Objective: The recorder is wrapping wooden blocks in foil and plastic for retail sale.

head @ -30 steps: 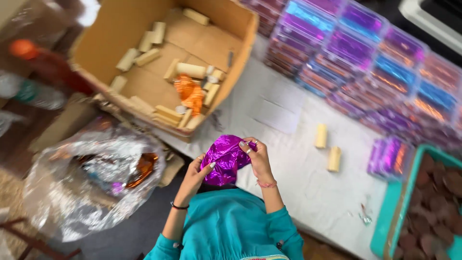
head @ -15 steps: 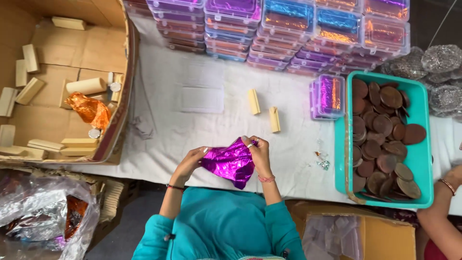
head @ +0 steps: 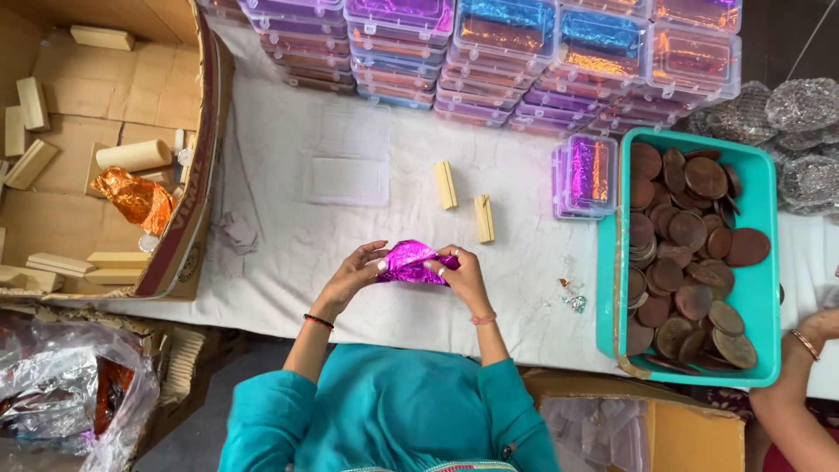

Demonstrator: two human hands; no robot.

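- Head view, near edge of the worktop: both our hands meet on a piece of purple foil (head: 409,262), crumpled and shiny, held just above the white cloth (head: 288,236) a little in from the near edge.
- Our left hand (head: 354,273) has its fingers curled narrow, pinching the foil's left side between thumb and fingertips; a dark bangle sits at that wrist.
- Our right hand (head: 461,275) grips the foil's right side the same way, fingers bent close together (a ring shows on one of them), with a pink thread at the wrist.
- Just beyond the hands, toward the middle of the worktop, two pale blocks (head: 465,201) stand side by side, apart from each other and from the foil.
- Further left on the cloth lies a clear plastic lid (head: 350,179), flat.
- Along the far edge we see stacks of clear boxes (head: 524,52) filled with purple, blue and orange foil; one smaller stack (head: 585,175) stands just beside the teal tray.
- At the right edge the teal tray (head: 690,371) holds a heap of brown discs (head: 690,236).
- At the left edge a cardboard box (head: 188,201) holds more pale blocks and a crumpled orange foil (head: 135,199).
- At the bottom right corner another person's hand (head: 817,332) (bangle at the wrist) rests near the tray; we cannot tell what its fingers do.
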